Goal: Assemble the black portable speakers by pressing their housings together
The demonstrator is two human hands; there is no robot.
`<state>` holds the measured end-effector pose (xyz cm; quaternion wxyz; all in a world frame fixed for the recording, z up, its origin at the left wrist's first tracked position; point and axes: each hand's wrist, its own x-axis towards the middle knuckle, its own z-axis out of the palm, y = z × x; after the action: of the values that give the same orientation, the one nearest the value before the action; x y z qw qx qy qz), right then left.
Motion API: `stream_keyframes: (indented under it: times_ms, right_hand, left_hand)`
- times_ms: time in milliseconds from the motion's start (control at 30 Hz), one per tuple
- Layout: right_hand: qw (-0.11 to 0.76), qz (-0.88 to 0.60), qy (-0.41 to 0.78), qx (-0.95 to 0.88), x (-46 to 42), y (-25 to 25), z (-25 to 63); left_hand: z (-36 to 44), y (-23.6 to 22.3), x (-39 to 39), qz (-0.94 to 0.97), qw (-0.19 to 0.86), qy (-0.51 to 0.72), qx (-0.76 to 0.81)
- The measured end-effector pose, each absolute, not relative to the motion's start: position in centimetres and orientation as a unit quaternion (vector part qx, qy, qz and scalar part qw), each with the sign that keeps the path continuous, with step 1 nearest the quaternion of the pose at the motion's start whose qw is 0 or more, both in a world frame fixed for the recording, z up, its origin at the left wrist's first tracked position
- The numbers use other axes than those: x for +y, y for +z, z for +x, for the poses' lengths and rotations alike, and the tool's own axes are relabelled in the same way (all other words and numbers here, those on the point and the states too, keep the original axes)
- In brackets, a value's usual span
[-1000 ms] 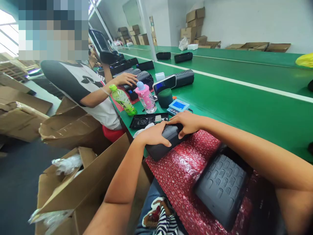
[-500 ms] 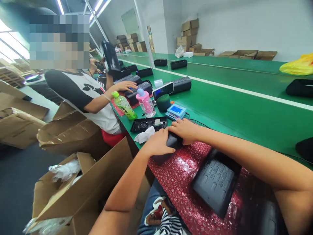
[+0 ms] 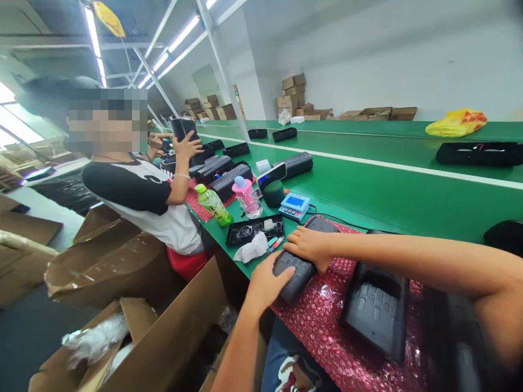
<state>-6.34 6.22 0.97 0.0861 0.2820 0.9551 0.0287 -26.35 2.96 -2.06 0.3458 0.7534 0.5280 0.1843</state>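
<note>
A black plastic housing with a raised oval pattern lies tilted at the near edge of the red bubble wrap. My left hand grips its near left side, thumb across the patterned face. My right hand is closed over its far end, fingers curled toward the left. Just behind that hand is another black part, partly covered by it. To the right, under my right forearm, a second patterned housing rests on the bubble wrap.
Beyond my hands are a blue tester with a screen, a black panel, a white cloth, a pink-topped bottle and a green bottle. An open carton stands lower left. A co-worker sits at left.
The view has tilted up. The housing in my hands now shows more of its patterned face. The co-worker's near hand has moved from the bench up to a raised black housing.
</note>
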Motion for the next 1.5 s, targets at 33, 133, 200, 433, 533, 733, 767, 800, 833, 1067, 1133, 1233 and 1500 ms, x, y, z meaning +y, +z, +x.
stream_keyframes:
  times_ms: [33,133,200,433,533,733,767,800,833,1067,1133,1233,1500]
  right_hand:
    - [0.068,0.274,0.038,0.959,5.8,0.5,-6.1]
    - [0.006,0.249,0.087,0.964,4.1,-1.1,-4.9]
    - [-0.041,0.238,0.142,0.960,3.0,-1.7,-3.9]
    - [0.003,0.317,-0.071,0.946,1.3,2.7,-1.7]
    - [0.025,0.411,-0.188,0.892,1.2,5.0,-1.8]
    - [0.004,0.471,-0.093,0.877,2.1,6.5,1.4]
    - [-0.014,0.484,-0.033,0.874,2.5,6.6,2.5]
    - [-0.033,0.501,0.032,0.864,3.1,6.8,3.8]
    - [-0.044,0.523,0.095,0.846,3.8,6.9,5.2]
    - [-0.024,0.702,0.202,0.682,8.0,7.7,15.0]
    - [-0.013,0.736,0.180,0.653,8.6,7.1,17.8]
    - [-0.008,0.787,0.138,0.601,9.6,5.2,21.8]
    - [-0.033,0.930,0.009,0.366,13.7,-0.3,29.1]
  left_hand:
    - [-26.1,-2.2,2.1,0.755,0.325,0.193,0.536]
    - [-25.7,-2.7,-0.4,0.763,0.286,0.238,0.528]
    - [-25.9,-3.3,-1.5,0.761,0.277,0.299,0.504]
    - [-26.8,-2.8,-3.7,0.731,0.276,0.468,0.413]
    - [-26.0,-1.4,-4.4,0.709,0.291,0.544,0.342]
    - [-24.3,-4.4,-2.1,0.653,0.293,0.636,0.287]
    - [-24.2,-5.8,-1.3,0.651,0.289,0.633,0.305]
    - [-24.0,-7.2,-0.6,0.655,0.297,0.611,0.330]
    - [-23.9,-8.6,0.1,0.658,0.314,0.581,0.362]
    - [-23.1,-11.3,1.7,0.664,0.404,0.430,0.459]
    - [-23.0,-10.9,1.8,0.658,0.414,0.424,0.465]
    - [-22.9,-10.7,1.9,0.649,0.419,0.424,0.473]
    - [-22.9,-10.7,1.9,0.628,0.433,0.415,0.496]
